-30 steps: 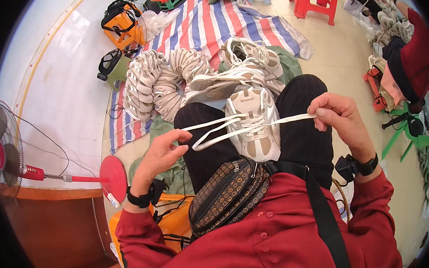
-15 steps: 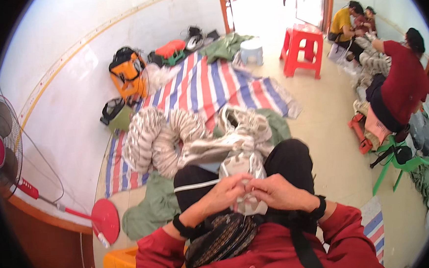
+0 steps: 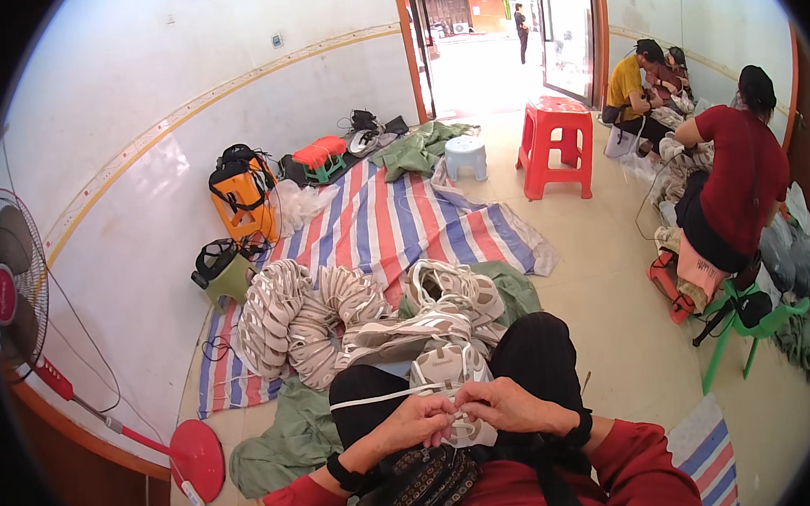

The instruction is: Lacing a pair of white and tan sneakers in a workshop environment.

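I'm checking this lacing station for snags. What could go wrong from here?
The loose end of the white lace trails off the left knee and might catch or pull out as both hands, left hand and right hand, work it on the shoe. The shoe merely rests on the lap, so it could slip toward the pile of shoes.

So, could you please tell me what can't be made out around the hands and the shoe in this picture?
Head view only:
- Fingertips of the left hand and right hand: curled together, hiding how they grip the lace.
- Shoe: its near end lies under the hands.
- Lace's right end: hidden under the fingers.
- Lap below the hands: blocked by the patterned bag.
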`<state>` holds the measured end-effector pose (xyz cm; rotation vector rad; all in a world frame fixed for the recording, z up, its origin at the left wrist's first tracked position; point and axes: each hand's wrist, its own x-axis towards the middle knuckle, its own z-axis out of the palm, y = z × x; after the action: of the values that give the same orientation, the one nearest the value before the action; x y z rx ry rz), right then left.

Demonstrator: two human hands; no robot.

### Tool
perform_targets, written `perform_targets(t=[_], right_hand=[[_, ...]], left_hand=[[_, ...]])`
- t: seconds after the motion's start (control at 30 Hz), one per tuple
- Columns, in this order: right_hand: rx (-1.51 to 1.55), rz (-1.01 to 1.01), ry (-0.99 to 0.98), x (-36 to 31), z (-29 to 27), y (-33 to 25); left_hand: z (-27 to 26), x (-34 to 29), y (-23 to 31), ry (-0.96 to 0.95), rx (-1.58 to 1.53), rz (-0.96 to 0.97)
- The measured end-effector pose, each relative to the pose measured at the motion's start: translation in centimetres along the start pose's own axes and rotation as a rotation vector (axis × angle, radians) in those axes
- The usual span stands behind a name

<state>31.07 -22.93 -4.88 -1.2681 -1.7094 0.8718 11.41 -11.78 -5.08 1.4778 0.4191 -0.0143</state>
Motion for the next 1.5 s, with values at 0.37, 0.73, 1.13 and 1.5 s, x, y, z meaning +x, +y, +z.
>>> perform_targets(t=[0.37,0.73,1.13,1.5], right_hand=[[0.086,0.032,0.028,0.0,1.1,-0.3],[0.204,0.183,0.069,1.2,0.2,4.6],[0.356,0.411,0.122,1.0,-1.5,9.0],[0.35,0.404,0.076,1.2,-1.2,9.2]], left_hand=[[0.5,0.2,-1.4,0.102,-0.026,0.095],[-2.5,1.0,-2.0,0.494,0.522,0.227],[-3.2,4.7,-4.4,0.64,0.954,0.147],[-2.6,6.2,-3.6,0.427,1.267,0.073]])
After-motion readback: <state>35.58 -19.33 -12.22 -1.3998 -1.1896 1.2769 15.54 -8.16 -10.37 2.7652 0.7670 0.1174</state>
